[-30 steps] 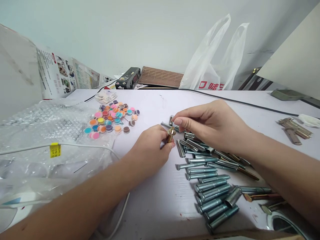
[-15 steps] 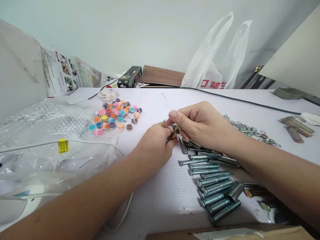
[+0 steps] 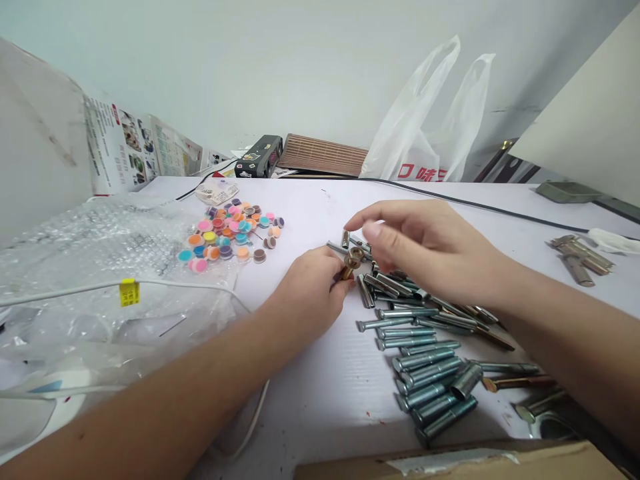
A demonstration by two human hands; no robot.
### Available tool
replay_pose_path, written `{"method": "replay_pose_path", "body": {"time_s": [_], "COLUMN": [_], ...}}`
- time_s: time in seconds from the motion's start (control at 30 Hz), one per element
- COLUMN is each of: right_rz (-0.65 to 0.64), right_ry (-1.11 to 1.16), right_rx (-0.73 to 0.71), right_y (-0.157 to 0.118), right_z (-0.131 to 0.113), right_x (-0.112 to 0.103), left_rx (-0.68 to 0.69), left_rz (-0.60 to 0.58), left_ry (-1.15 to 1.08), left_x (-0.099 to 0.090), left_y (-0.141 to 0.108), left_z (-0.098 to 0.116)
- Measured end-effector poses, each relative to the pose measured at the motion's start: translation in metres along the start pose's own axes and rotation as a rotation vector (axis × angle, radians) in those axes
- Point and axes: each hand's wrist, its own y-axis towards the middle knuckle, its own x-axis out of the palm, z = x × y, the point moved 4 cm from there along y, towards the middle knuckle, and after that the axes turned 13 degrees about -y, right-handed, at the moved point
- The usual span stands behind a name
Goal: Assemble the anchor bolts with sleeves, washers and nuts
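Just left of the far end of the pile of metal rods [image 3: 433,363], the left hand [image 3: 313,283] pinches a brass-coloured bolt [image 3: 349,271] between thumb and fingers, with a ring [image 3: 355,255] at its top. The right hand [image 3: 435,247] hovers over the pile's far end, thumb and forefinger parted, with nothing visible in its grasp; its other fingers are partly hidden. Whether the ring is seated firmly I can't tell; if it is loose, a tilt of the bolt could tip it off among the pile's similar-looking metal parts. The narrow pinch could also let the bolt twist or slip. At the pile's far end, a short sleeve [image 3: 345,239] seems to stand upright near the right forefinger, so a stray brush could topple it. A low sweep of the right forearm could set the pile's round pieces rolling on the bench [image 3: 310,400].
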Motion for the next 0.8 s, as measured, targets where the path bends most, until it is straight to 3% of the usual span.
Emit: {"method": "replay_pose_path", "body": {"time_s": [0.2, 0.37, 0.6, 0.73, 0.8], "right_rz": [-0.131, 0.018, -0.049, 0.071, 0.021], "right_ry": [-0.21, -0.432, -0.241, -0.085, 0.001], "right_rx": [-0.2, -0.225, -0.301, -0.175, -0.119], "right_y": [-0.002, 0.0, -0.006, -0.01, -0.012], "right_z": [-0.008, -0.004, -0.006, -0.004, -0.001], "right_x": [-0.006, -0.003, -0.011, -0.017, -0.012], "left_rx": [0.012, -0.003, -0.052, -0.039, -0.052], "left_rz": [-0.015, 0.012, -0.02, -0.018, -0.019], "left_ry": [-0.034, -0.032, -0.107, -0.106, -0.11], "left_x": [0.001, -0.001, -0.001, -0.001, -0.001], "left_y": [-0.001, -0.001, 0.0, 0.0, 0.0], "left_z": [-0.001, -0.001, -0.002, -0.002, -0.003]}}
